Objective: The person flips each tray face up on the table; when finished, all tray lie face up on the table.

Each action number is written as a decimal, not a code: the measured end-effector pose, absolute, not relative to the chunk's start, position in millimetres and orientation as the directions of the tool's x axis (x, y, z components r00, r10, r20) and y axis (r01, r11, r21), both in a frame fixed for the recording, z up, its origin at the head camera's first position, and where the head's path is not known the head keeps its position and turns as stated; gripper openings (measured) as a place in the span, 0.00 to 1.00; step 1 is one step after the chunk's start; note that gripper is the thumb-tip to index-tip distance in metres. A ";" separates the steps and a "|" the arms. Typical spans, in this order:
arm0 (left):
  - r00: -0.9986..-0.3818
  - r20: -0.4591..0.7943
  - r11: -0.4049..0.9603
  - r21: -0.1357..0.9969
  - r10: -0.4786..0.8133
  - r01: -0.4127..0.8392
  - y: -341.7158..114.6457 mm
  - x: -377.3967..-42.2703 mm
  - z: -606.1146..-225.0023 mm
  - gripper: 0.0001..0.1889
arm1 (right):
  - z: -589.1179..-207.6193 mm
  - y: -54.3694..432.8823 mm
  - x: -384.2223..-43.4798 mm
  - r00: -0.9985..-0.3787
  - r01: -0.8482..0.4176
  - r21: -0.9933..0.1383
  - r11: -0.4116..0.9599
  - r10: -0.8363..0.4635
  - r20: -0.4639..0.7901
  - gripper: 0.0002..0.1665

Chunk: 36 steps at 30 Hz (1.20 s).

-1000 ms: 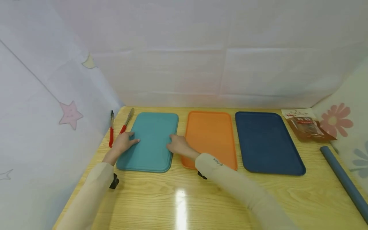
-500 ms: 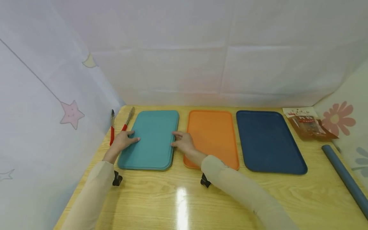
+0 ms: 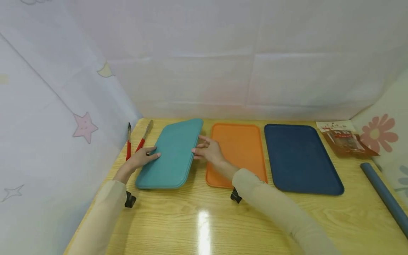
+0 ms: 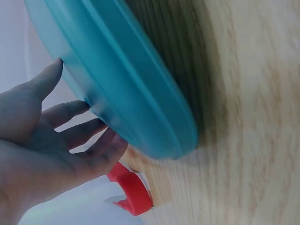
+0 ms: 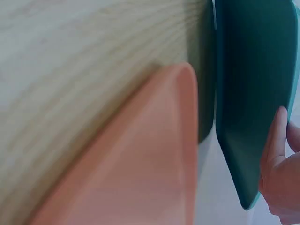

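A teal tray (image 3: 172,152) leans in the head view, its right side raised off the table and its left side lower. At its right rim, my right hand (image 3: 210,152) pinches the edge. The right wrist view shows fingers (image 5: 276,136) lying against the tray's darker face (image 5: 255,89). Along the left rim, my left hand (image 3: 141,160) holds the tray, thumb on top. Fingertips (image 4: 119,140) meet the tray's rounded side in the left wrist view. Whether this is one tray or a stack, I cannot tell.
Tongs with red handles (image 3: 140,144) lie left of the teal tray. An orange tray (image 3: 239,152) and a dark blue tray (image 3: 301,159) lie to the right. Farther right are a brown food packet (image 3: 345,141) and a grey-blue roll (image 3: 384,194). Cloth walls border the table.
The teal tray lay flat before; its right side has now come up. My right hand has shifted from lying on its right edge to gripping and raising it. My left hand stays at the left rim.
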State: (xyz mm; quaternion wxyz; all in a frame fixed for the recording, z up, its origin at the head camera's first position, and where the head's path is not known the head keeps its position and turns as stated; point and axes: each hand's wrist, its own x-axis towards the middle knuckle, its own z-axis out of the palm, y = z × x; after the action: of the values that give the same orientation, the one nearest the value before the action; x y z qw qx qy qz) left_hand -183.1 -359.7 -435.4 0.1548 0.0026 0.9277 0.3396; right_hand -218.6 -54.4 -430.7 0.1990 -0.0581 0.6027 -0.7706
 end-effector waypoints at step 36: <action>-0.996 0.091 0.677 0.734 -0.018 0.055 -266.2 -49.7 -429.1 0.28 | -338.8 -36.2 -222.6 -0.873 0.331 -0.901 -0.280 -0.455 -0.179 0.56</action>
State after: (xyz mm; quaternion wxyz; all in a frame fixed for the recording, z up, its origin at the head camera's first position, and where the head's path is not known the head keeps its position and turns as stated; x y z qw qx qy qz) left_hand -49.7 -266.2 -429.1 -0.0455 0.0100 0.9145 0.4018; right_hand -222.6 -36.2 -338.8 0.2461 -0.0566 0.5473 -0.7979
